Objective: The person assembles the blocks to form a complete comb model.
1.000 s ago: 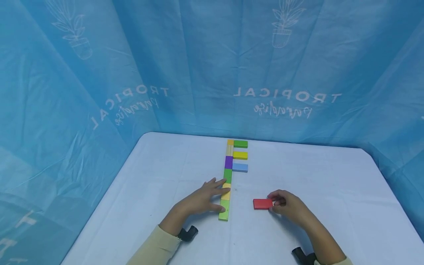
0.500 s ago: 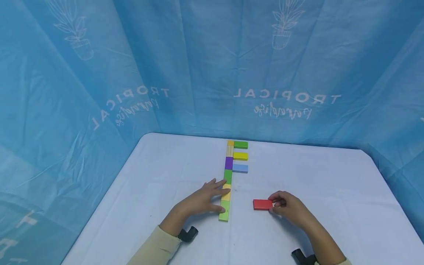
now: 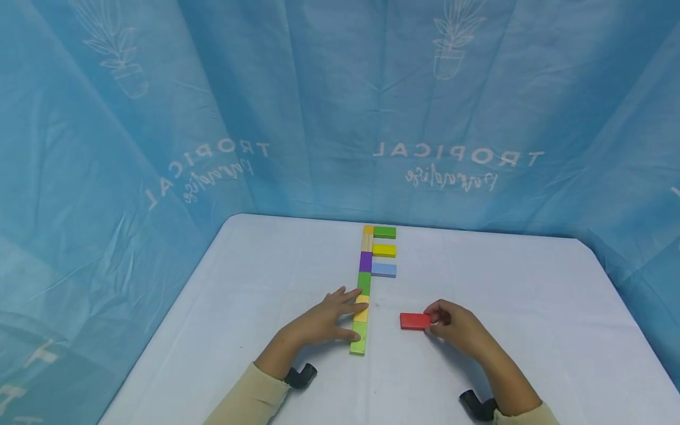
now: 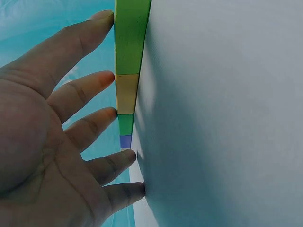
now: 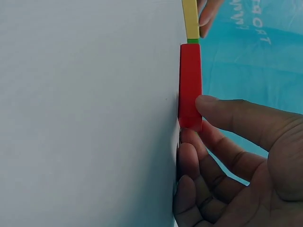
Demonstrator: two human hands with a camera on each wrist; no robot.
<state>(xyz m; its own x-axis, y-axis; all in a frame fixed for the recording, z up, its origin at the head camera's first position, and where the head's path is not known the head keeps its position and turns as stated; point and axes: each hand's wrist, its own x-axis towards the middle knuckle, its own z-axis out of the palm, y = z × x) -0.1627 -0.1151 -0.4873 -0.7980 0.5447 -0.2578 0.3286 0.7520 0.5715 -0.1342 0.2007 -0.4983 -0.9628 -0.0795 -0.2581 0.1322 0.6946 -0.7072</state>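
Note:
Flat coloured blocks form a long row. In the head view it runs from an orange block (image 3: 369, 229) at the far end past a purple block (image 3: 366, 261) to a light green block (image 3: 358, 347) at the near end. My left hand (image 3: 322, 320) lies along the row's left side, fingers spread, fingertips touching the near blocks. To the right, my right hand (image 3: 459, 329) pinches a red block (image 3: 413, 321) by its right end between thumb and fingers. In the right wrist view the thumb (image 5: 213, 106) presses the red block's side, close along the white cloth.
A green block (image 3: 385, 232), a yellow block (image 3: 384, 251) and a light blue block (image 3: 383, 270) stick out rightward from the row's far part. White cloth (image 3: 478, 265) covers the table. A blue curtain (image 3: 329, 106) hangs behind its far edge.
My right hand has shifted slightly left and away from me, carrying the red block nearer the row. The left hand stays where it was.

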